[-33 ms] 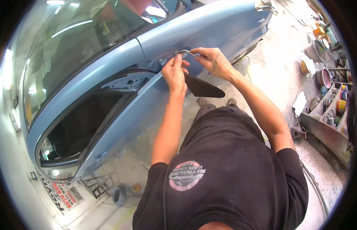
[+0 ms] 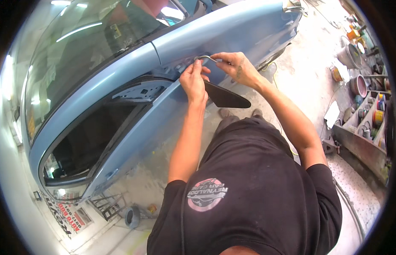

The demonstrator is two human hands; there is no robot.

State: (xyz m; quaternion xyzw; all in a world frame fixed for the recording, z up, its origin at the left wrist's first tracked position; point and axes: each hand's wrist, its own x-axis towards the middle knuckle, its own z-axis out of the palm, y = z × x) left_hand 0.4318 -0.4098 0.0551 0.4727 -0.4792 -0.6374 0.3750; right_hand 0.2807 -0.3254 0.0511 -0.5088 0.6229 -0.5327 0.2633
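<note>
1. A blue car (image 2: pixel 185 36) fills the upper left, its dark side window (image 2: pixel 94 140) framed by the door's upper edge.
2. Near the car's lower corner, a banner (image 2: pixel 72 216) hangs on the wall; a grey ring (image 2: pixel 132 216) is on the floor to its right.
3. The left hand (image 2: pixel 193 80) is at the car's side, by the front corner of the window, thumb and fingertips closed on the left end of a bent metal rod (image 2: pixel 205 57).
4. A black flat piece (image 2: pixel 227 96) juts out just right of that hand; its left end is hidden, so I cannot tell whether the hand grips it too.
5. The right hand (image 2: pixel 234 67) pinches the rod's right end beside the car's fender.
6. At far right, a white sheet (image 2: pixel 332 114) lies near the left corner of a grey tray (image 2: pixel 357 146) holding cans (image 2: pixel 378 117).
</note>
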